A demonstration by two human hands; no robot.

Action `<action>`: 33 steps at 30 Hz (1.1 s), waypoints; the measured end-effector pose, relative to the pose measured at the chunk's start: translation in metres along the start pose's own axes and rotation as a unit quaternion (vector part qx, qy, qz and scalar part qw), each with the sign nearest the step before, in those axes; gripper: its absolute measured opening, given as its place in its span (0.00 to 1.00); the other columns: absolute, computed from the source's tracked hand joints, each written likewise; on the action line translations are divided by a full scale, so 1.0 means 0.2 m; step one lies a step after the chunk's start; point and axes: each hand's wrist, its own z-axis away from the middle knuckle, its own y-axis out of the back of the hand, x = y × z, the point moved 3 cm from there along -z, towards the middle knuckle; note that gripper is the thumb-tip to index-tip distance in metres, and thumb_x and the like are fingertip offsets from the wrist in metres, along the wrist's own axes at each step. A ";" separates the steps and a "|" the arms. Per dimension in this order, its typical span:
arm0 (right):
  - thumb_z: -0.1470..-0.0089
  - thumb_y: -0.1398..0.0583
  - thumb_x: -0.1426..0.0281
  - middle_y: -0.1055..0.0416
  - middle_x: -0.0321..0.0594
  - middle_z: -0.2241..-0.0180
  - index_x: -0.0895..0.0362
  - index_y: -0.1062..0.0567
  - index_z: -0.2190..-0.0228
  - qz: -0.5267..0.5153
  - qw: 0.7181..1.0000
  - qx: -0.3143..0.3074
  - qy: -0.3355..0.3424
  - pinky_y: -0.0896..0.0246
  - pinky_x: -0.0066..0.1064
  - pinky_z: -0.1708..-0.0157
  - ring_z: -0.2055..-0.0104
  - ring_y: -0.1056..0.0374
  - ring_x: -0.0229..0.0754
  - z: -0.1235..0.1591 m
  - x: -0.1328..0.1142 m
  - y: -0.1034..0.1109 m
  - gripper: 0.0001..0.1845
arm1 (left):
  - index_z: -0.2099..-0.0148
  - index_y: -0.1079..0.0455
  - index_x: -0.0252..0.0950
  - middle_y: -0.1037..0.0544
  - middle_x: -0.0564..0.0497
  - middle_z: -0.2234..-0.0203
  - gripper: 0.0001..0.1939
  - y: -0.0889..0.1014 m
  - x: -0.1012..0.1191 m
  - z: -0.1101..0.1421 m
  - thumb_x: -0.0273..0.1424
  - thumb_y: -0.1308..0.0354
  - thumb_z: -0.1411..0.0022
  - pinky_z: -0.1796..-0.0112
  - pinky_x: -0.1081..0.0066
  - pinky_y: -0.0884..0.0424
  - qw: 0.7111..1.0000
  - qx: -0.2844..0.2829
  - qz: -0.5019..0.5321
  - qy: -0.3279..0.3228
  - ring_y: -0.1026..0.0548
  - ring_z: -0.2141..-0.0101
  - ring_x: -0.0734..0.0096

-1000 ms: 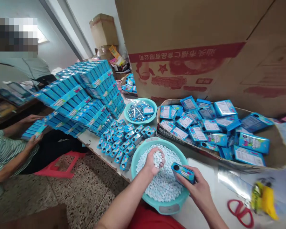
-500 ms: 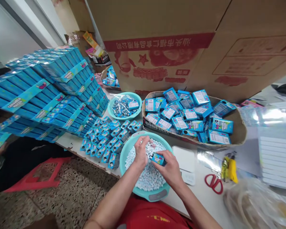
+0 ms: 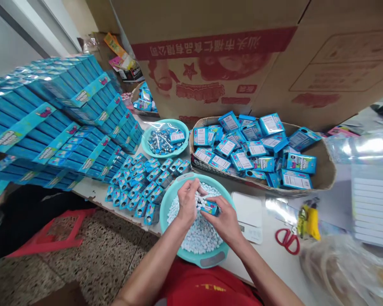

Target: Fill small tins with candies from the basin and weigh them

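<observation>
My right hand (image 3: 224, 217) grips a small blue printed box (image 3: 210, 207) tilted on its side over a turquoise basin (image 3: 164, 208). Its open end faces my left hand (image 3: 187, 201), whose fingers curl around some small white candies, several of them showing at the box's mouth. More white candies (image 3: 201, 239) fill the basin below both hands. Just left of the basin, several upright blue boxes (image 3: 150, 187) with round holes in their tops stand in rows.
Behind the basin, a cut-down carton (image 3: 327, 170) holds many blue boxes. A second turquoise bowl (image 3: 143, 142) has shiny packets in it. Stacked blue packs (image 3: 92, 93) rise at left, near another person. A white scale (image 3: 249, 212), red scissors (image 3: 287, 241) and plastic bag (image 3: 335, 272) lie right.
My hands stay together over the basin, the left one slightly closer to the box's open end. The box has shifted a little up and left, and the camera view has moved slightly.
</observation>
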 end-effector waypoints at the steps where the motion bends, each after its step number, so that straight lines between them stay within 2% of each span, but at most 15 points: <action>1: 0.55 0.36 0.65 0.27 0.40 0.65 0.53 0.27 0.65 0.000 1.000 0.002 0.002 0.39 0.39 0.60 0.60 0.32 0.48 0.00 0.00 0.00 0.13 | 0.77 0.36 0.34 0.32 0.55 0.84 0.17 0.00 0.00 0.00 0.41 0.43 0.45 0.71 0.74 0.35 1.000 0.005 -0.005 -0.004 0.31 0.79 0.76; 5: 0.56 0.35 0.66 0.28 0.40 0.64 0.53 0.27 0.64 0.010 1.000 0.013 0.011 0.39 0.39 0.59 0.59 0.33 0.49 0.01 -0.02 0.02 0.14 | 0.76 0.35 0.34 0.31 0.55 0.82 0.15 0.00 0.01 0.00 0.41 0.41 0.46 0.72 0.74 0.36 1.000 0.021 -0.008 -0.019 0.31 0.79 0.76; 14: 0.57 0.35 0.69 0.28 0.39 0.65 0.53 0.27 0.64 0.011 1.000 0.006 0.004 0.39 0.37 0.60 0.59 0.32 0.47 0.01 -0.01 0.03 0.14 | 0.74 0.35 0.34 0.31 0.55 0.82 0.14 -0.02 0.02 0.02 0.40 0.42 0.46 0.75 0.75 0.35 1.000 0.003 0.003 0.000 0.31 0.80 0.77; 17: 0.56 0.35 0.69 0.28 0.39 0.65 0.52 0.27 0.64 -0.003 1.000 0.004 -0.003 0.38 0.37 0.61 0.59 0.32 0.47 0.02 -0.02 0.03 0.14 | 0.74 0.36 0.34 0.31 0.55 0.83 0.14 -0.02 0.01 0.02 0.40 0.42 0.46 0.76 0.75 0.35 1.000 0.007 0.002 -0.003 0.32 0.81 0.77; 22: 0.56 0.35 0.69 0.28 0.39 0.63 0.52 0.27 0.62 -0.034 0.999 0.014 -0.009 0.38 0.38 0.58 0.58 0.32 0.47 0.04 -0.03 0.04 0.15 | 0.73 0.35 0.34 0.30 0.54 0.82 0.14 -0.03 0.03 0.06 0.40 0.44 0.45 0.75 0.75 0.36 1.000 -0.023 -0.012 -0.013 0.31 0.80 0.76; 27: 0.55 0.35 0.68 0.28 0.39 0.63 0.52 0.27 0.62 -0.067 0.997 0.029 -0.015 0.39 0.39 0.57 0.58 0.32 0.47 0.03 0.01 0.01 0.15 | 0.71 0.35 0.34 0.30 0.54 0.81 0.12 -0.05 0.07 0.09 0.38 0.44 0.44 0.74 0.74 0.35 0.999 -0.029 0.009 -0.022 0.31 0.79 0.76; 31: 0.58 0.33 0.66 0.28 0.40 0.63 0.53 0.26 0.63 -0.102 0.994 0.040 -0.024 0.38 0.40 0.57 0.58 0.32 0.47 0.05 0.04 0.04 0.16 | 0.69 0.36 0.35 0.32 0.56 0.81 0.13 0.05 0.04 0.01 0.41 0.44 0.45 0.75 0.74 0.34 0.999 0.017 0.049 -0.016 0.32 0.80 0.77; 33: 0.58 0.32 0.64 0.28 0.40 0.63 0.53 0.25 0.63 -0.122 0.991 0.046 -0.028 0.37 0.39 0.57 0.58 0.32 0.47 0.07 0.05 0.08 0.17 | 0.68 0.35 0.36 0.31 0.54 0.79 0.14 0.14 -0.01 -0.06 0.42 0.47 0.43 0.72 0.71 0.32 0.999 0.025 -0.011 -0.018 0.30 0.77 0.74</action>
